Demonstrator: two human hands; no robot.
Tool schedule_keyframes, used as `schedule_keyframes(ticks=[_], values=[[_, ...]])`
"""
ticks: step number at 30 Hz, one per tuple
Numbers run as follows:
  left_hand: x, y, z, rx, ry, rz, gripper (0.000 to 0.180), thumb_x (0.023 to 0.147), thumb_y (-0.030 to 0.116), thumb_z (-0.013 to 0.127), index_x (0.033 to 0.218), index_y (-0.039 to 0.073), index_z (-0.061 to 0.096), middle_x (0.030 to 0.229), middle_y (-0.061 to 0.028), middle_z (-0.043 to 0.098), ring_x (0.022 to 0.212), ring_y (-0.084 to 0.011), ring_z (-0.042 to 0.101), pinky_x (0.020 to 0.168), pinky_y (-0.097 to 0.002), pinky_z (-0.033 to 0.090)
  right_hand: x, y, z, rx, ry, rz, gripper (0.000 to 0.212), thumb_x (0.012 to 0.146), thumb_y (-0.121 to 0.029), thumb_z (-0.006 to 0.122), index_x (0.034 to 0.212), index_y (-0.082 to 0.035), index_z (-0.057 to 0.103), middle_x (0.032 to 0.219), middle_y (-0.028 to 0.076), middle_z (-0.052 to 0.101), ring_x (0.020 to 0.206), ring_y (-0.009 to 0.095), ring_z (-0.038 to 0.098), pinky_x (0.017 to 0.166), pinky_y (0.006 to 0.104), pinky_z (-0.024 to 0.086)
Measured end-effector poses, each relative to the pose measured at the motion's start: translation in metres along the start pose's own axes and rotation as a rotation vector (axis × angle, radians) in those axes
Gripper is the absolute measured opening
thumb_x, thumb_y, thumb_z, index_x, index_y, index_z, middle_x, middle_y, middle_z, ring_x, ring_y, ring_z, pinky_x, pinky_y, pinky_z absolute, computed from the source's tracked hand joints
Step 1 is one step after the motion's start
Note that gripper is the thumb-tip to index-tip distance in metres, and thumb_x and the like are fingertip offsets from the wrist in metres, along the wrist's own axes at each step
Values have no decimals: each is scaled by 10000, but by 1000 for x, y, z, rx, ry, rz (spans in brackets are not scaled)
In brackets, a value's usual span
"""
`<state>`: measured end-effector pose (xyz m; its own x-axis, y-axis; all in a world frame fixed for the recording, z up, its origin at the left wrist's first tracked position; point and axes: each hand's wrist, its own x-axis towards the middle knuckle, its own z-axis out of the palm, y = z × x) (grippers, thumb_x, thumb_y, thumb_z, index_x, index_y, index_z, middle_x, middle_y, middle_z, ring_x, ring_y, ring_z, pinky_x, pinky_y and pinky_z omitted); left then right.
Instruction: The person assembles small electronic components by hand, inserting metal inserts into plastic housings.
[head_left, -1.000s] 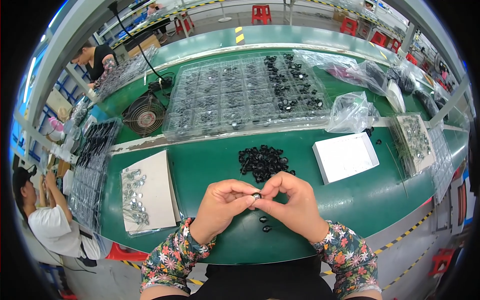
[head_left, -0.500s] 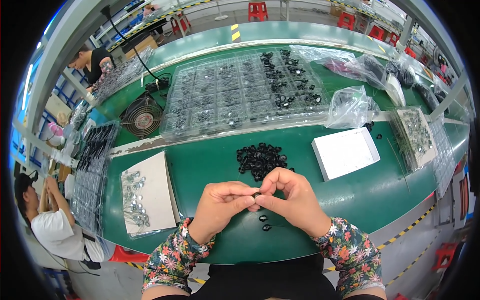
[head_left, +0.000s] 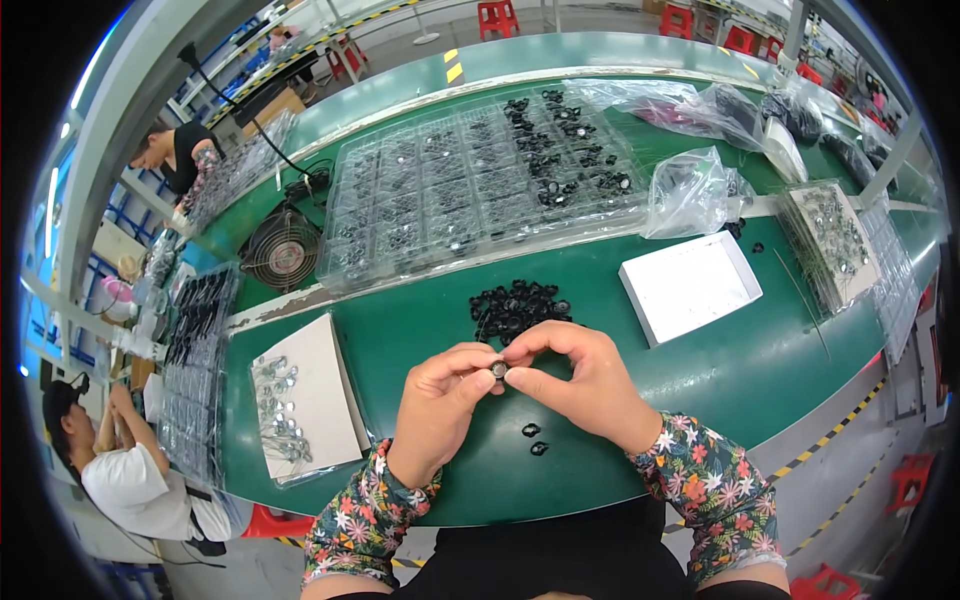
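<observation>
Between the fingertips of my left hand (head_left: pixel 447 400) and my right hand (head_left: pixel 575 385) is a small round black part (head_left: pixel 499 370) with a pale, shiny centre facing up. Both hands pinch it, thumb against forefinger, from opposite sides. Just beyond my fingers lies a heap of similar black parts (head_left: pixel 515 308) on the green tabletop (head_left: pixel 660 400). Two loose black parts (head_left: pixel 534 440) rest nearer to me, below my right hand. Exactly what kind of part these are is too small to tell.
On the left, small clear discs with wires lie on a beige card (head_left: pixel 340 390). A white open box (head_left: pixel 690 287) stands to the right. Beyond are clear compartment trays (head_left: pixel 480 190), a fan (head_left: pixel 283 250) and plastic bags (head_left: pixel 690 195). Two co-workers (head_left: pixel 130 480) are at the left.
The black part in my fingers has turned, so its pale centre now shows. Both hands still hold it; the whole view has tilted slightly.
</observation>
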<state>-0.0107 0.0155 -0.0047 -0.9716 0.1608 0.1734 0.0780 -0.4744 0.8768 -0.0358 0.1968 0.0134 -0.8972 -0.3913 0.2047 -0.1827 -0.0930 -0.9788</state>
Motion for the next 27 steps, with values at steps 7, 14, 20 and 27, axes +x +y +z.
schedule_keyframes(ticks=[7, 14, 20, 27], values=[[-7, 5, 4, 166, -6, -65, 210, 879, -49, 635, 1086, -29, 663, 1041, -111, 665, 878, -163, 669, 779, -278, 556, -6, 5, 5, -376, 191, -294, 108, 740, -61, 723, 815, -51, 647, 824, 56, 664, 783, 217, 644, 803, 358, 486], [-6, 6, 17, 715, 165, 71, 164, 795, -70, 669, 947, -15, 695, 883, -74, 696, 766, -107, 676, 687, -225, 552, -5, 5, 12, -738, 242, -477, 116, 698, -67, 703, 739, -69, 595, 738, 41, 575, 733, 241, 583, 900, 438, 445], [-4, -1, 12, 696, 161, 37, 126, 805, -59, 659, 923, -23, 685, 856, -73, 679, 759, -101, 670, 667, -223, 550, -2, 12, 15, -775, 196, -489, 152, 683, -23, 689, 745, -49, 553, 715, 70, 508, 713, 261, 554, 917, 438, 449], [-1, 6, 9, 616, 122, -30, 163, 826, -67, 635, 979, -29, 674, 925, -74, 692, 813, -106, 676, 721, -235, 560, 2, 17, 13, -759, 187, -503, 143, 699, -17, 690, 767, -52, 569, 739, 59, 551, 723, 258, 583, 935, 445, 456]])
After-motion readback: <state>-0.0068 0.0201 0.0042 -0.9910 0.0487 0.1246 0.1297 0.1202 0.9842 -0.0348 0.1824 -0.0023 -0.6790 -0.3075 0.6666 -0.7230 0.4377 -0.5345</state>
